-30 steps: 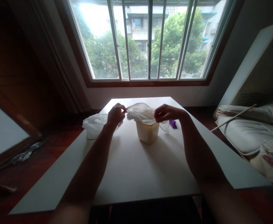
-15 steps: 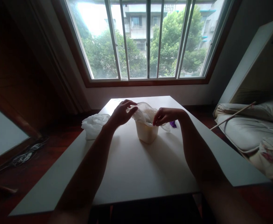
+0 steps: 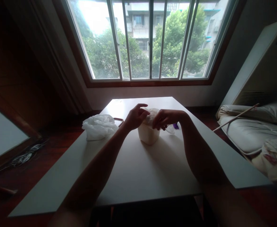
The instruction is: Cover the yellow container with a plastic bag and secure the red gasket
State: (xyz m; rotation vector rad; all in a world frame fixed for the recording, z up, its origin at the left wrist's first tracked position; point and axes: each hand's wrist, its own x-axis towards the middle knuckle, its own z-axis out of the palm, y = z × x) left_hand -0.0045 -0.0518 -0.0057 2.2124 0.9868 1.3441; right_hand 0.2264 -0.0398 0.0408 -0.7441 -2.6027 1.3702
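A cream-coloured container (image 3: 149, 135) stands on the white table (image 3: 152, 173), with a thin whitish plastic bag (image 3: 152, 111) bunched at its top. My left hand (image 3: 136, 117) is at the container's left rim, its index finger stretched out over the bag and its other fingers bent near the plastic. At the right rim, my right hand (image 3: 163, 119) has its fingers pinched together on the bag. Part of the plastic hangs down to the right of the container, beside a small purple thing (image 3: 175, 125).
A crumpled white plastic bag (image 3: 98, 126) lies at the table's left edge, next to a brown-rimmed flat object (image 3: 118, 121). To the right of the table are a cushioned seat (image 3: 244, 126) and a thin stick (image 3: 235, 117). Cables (image 3: 26, 156) lie on the floor at the left.
My left hand has moved right over the container, and the bag's raised left part is now lower and gathered. The brown-rimmed object has come into view. My right hand has shifted slightly.
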